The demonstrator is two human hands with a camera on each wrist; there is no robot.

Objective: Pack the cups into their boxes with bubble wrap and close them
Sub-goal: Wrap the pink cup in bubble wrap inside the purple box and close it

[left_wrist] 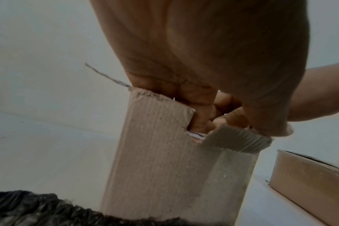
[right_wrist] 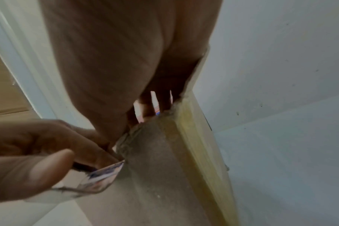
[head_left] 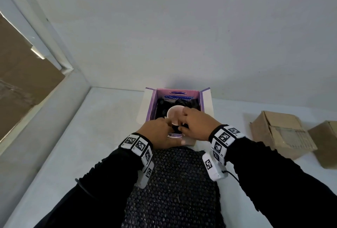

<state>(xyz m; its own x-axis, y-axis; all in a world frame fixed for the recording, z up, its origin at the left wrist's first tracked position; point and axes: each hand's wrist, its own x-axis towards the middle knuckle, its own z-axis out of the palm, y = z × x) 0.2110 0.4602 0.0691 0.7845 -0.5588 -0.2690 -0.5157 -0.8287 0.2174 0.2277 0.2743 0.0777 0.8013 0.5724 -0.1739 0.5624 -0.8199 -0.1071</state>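
An open purple box point(head_left: 205, 103) stands on the table, lined with black bubble wrap point(head_left: 162, 105). A white cup point(head_left: 174, 115) sits upright in it, rim up. My left hand point(head_left: 165, 127) curls over the box's near edge and pinches the printed near flap point(right_wrist: 105, 175) between thumb and fingers. My right hand point(head_left: 184, 120) reaches in from the right, fingers over the cup's rim and thumb low against its side. In the right wrist view a pale strip of the cup point(right_wrist: 138, 110) shows between the fingers. The cup's lower part is hidden.
A sheet of black bubble wrap point(head_left: 175, 182) lies between my arms, right in front of the box. Two closed brown cardboard boxes point(head_left: 280, 136) point(head_left: 326, 144) sit at the right. A wall rises just behind the box, and a window frame point(head_left: 54, 45) runs along the left.
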